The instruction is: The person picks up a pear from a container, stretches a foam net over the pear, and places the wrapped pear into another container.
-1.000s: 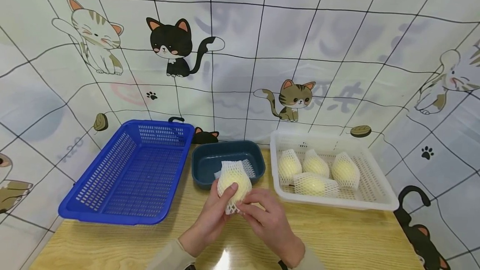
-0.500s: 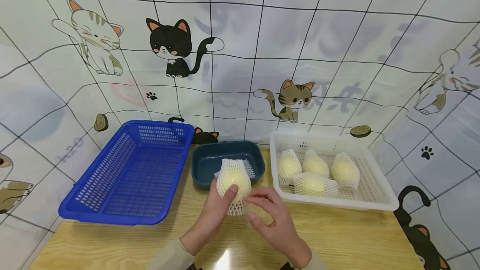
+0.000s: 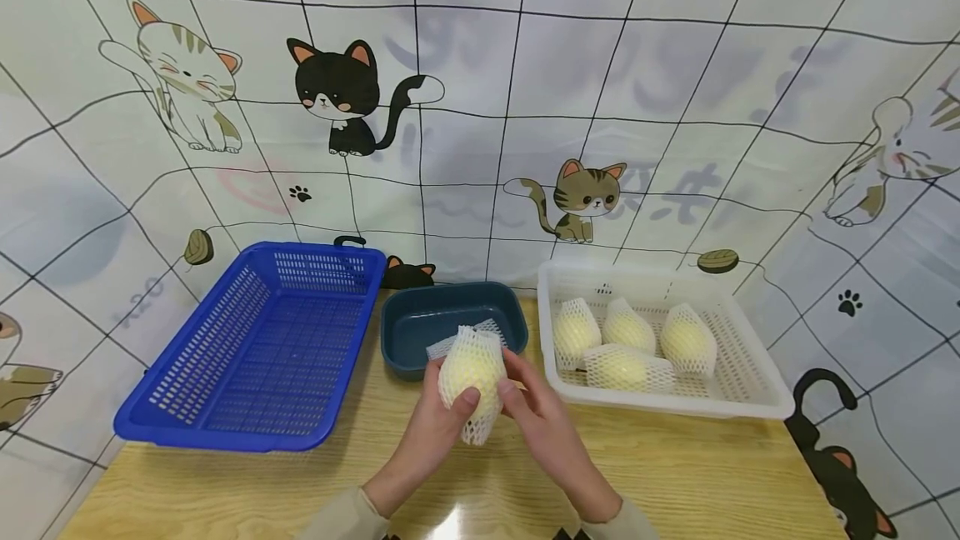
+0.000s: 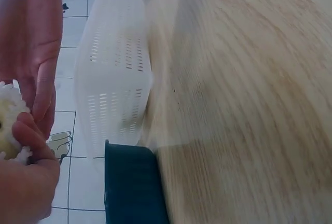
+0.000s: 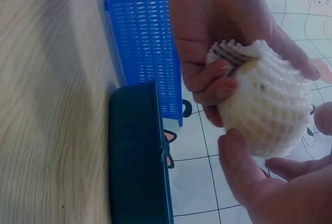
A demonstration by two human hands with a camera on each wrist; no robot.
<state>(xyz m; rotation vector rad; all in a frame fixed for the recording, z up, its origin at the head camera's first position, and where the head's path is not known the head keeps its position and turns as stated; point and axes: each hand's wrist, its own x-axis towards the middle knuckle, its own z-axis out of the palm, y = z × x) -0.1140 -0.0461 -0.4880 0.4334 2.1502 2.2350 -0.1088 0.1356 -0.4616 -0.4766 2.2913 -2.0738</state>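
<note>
A pale yellow pear in a white foam net (image 3: pixel 474 373) is held in front of me, above the table. My left hand (image 3: pixel 431 419) grips it from the left, thumb across its near side. On the other side, my right hand (image 3: pixel 542 419) holds it with thumb and fingers. The right wrist view shows the netted pear (image 5: pixel 270 107) between both hands, the net's end gathered open near the left hand's fingertips. Just behind the hands stands a dark teal tray (image 3: pixel 408 344) with a piece of white foam net (image 3: pixel 441 348) in it.
To the left stands a blue slotted basket (image 3: pixel 262 365). A white basket (image 3: pixel 750 407) on the right contains several net-wrapped pears (image 3: pixel 688 342). All stand on a wooden table (image 3: pixel 675 473) against a cat-print cloth (image 3: pixel 465 140).
My right hand, which was at the net's lower end and then slightly off it, has moved up and taken hold of the pear's right side. The pear has tilted a little.
</note>
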